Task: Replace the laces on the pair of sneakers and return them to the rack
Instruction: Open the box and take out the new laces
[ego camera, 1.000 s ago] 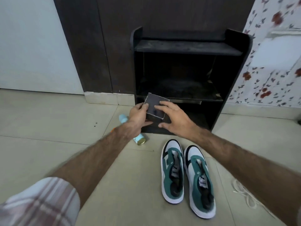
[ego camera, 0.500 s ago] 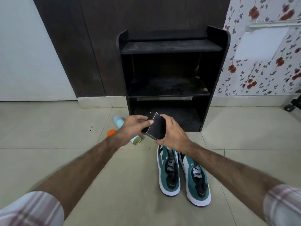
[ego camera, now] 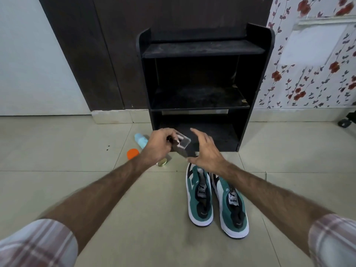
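Two green-and-white sneakers without laces stand side by side on the tiled floor, the left one (ego camera: 199, 197) and the right one (ego camera: 231, 207), toes toward the black shoe rack (ego camera: 200, 49). The rack's shelves hold nothing. My left hand (ego camera: 159, 146) grips a dark flat phone-like object (ego camera: 182, 145) in front of the rack's bottom shelf. My right hand (ego camera: 205, 151) hovers just right of that object with its fingers spread, off it, above the toe of the left sneaker.
A light blue spray can (ego camera: 141, 140) lies on the floor left of the rack, with an orange cap (ego camera: 133, 153) and a gold lid (ego camera: 162, 162) beside it. A dark wheeled base (ego camera: 346, 120) shows at the right edge. Flowered wall right, dark door panel behind the rack.
The view has tilted and drawn back, so the sneakers sit lower right. My right hand has let go of the dark object; only my left hand holds it now.
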